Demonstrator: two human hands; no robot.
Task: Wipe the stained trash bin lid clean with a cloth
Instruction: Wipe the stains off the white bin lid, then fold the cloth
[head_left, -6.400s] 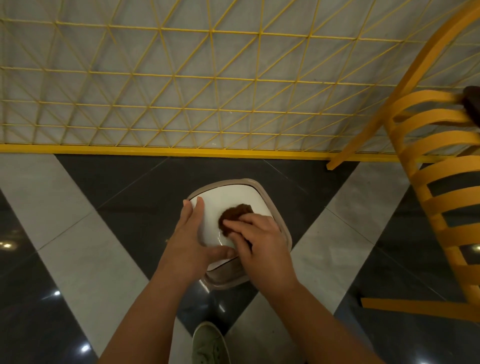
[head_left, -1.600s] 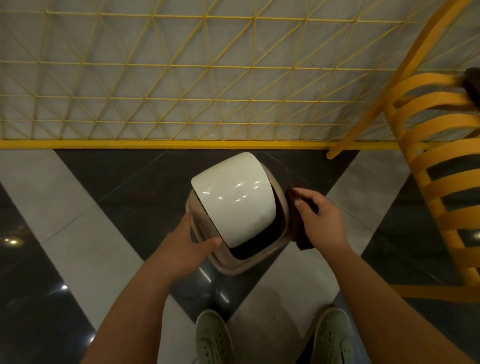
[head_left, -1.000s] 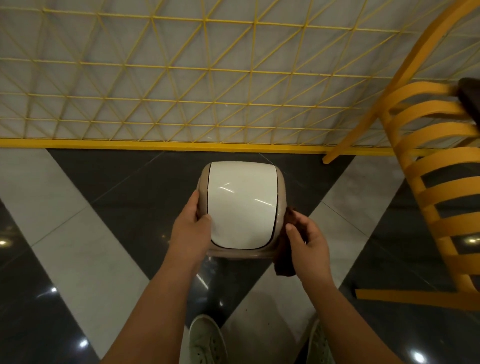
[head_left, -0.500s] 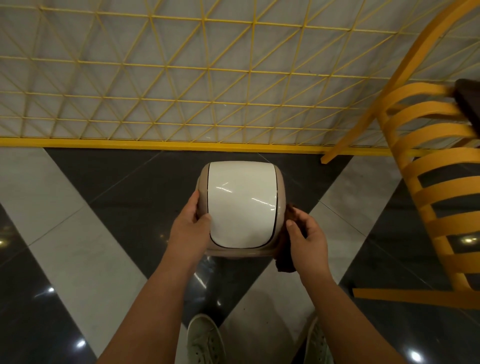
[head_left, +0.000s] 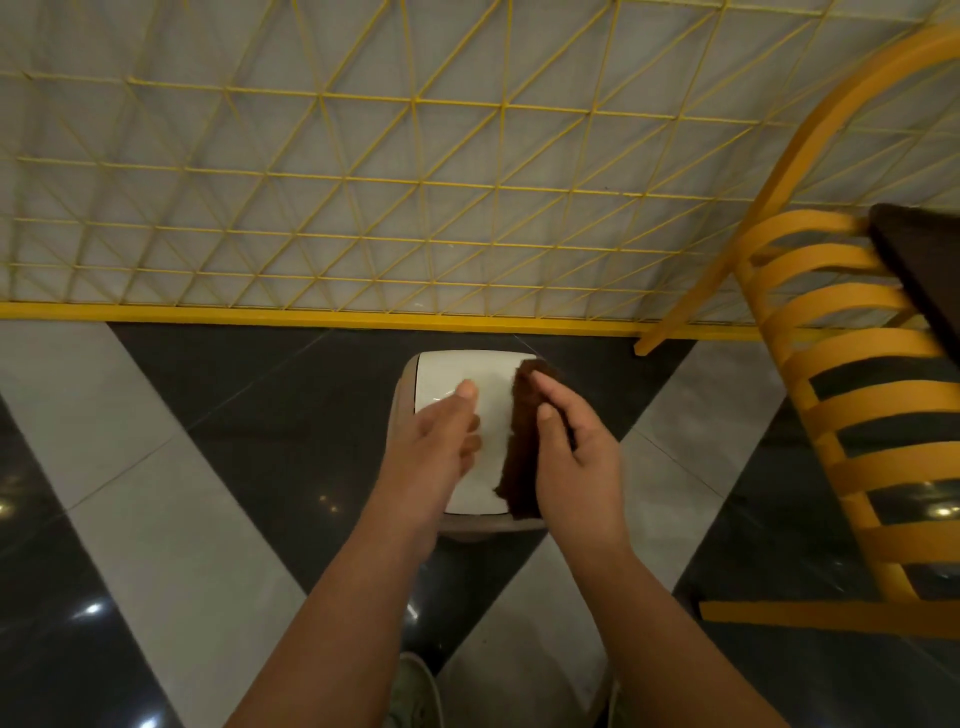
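Observation:
A small beige trash bin stands on the floor with its white swing lid (head_left: 491, 395) lying flat and glossy. A dark brown cloth (head_left: 522, 447) hangs along the lid's right side. My right hand (head_left: 576, 457) holds the cloth, thumb and fingers curled round it, above the bin's right edge. My left hand (head_left: 441, 441) hovers over the lid's left half with loosely curled fingers and the thumb stretched forward, holding nothing. Part of the lid is hidden under both hands.
A yellow wire mesh fence (head_left: 363, 208) with a yellow base rail runs just behind the bin. A yellow slatted chair (head_left: 857, 415) stands close on the right. The floor (head_left: 156, 493) has black and grey polished tiles. My shoes (head_left: 415, 696) are below the bin.
Both hands have left the bin's sides and come over the lid. The right hand has brought the cloth up from beside the bin onto the lid's right side.

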